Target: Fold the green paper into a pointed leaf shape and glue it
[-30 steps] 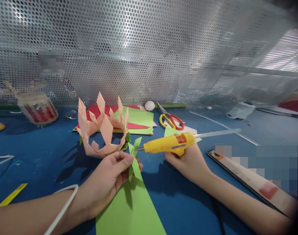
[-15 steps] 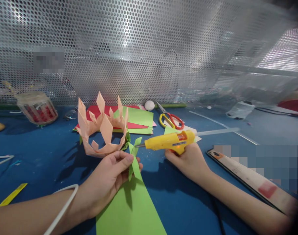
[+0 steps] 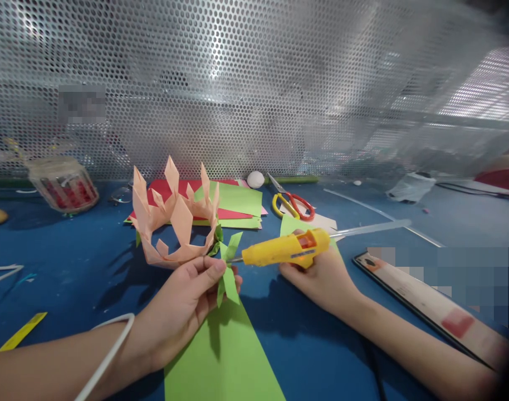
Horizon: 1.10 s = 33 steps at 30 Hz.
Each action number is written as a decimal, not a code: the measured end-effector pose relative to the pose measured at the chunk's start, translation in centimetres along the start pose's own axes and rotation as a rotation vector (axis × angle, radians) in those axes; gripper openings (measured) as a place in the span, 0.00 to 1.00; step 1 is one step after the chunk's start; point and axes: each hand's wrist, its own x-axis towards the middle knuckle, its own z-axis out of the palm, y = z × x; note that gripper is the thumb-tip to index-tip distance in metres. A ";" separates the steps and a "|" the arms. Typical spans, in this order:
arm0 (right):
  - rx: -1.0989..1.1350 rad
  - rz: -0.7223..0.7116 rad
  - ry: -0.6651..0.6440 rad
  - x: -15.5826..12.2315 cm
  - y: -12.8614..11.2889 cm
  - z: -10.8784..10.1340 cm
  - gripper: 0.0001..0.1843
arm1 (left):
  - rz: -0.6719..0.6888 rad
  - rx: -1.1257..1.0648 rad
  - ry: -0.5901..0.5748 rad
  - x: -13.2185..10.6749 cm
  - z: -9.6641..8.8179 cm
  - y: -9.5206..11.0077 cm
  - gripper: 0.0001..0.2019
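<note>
My left hand (image 3: 200,289) pinches a light green paper bow (image 3: 229,278) between thumb and fingers. My right hand (image 3: 321,278) is wrapped round a yellow glue gun (image 3: 275,249), with a clear glue stick (image 3: 371,228) poking out of its back. The gun's metal nozzle points left and meets the middle of the bow, as far as I can see. Just behind my left hand stands a peach paper crown (image 3: 181,223) with folded points. Beneath the bow lies a long sheet of green paper (image 3: 221,356).
Red and green paper sheets (image 3: 238,200) lie behind the crown. Beside them are scissors (image 3: 296,206) with red and yellow handles and a white egg-shaped thing (image 3: 255,179). A phone (image 3: 430,306) lies at the right, a jar (image 3: 64,186) at the far left. A perforated metal screen (image 3: 254,83) closes the back.
The glue gun has moved slightly down and left, its nozzle now lower, at the bow's middle. The bow has turned a little in my left hand. The crown has stayed put.
</note>
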 end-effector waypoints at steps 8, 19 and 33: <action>0.020 0.031 0.047 0.1 -0.5 -0.1 0.08 | 0.003 -0.021 0.026 0.0 0.2 0.2 0.12; 0.017 0.010 0.038 0.0 -0.2 0.0 0.06 | 0.004 -0.033 0.028 0.1 0.3 0.2 0.15; -0.001 0.008 0.063 0.0 -0.2 0.1 0.07 | -0.015 -0.016 0.029 0.0 0.2 0.3 0.15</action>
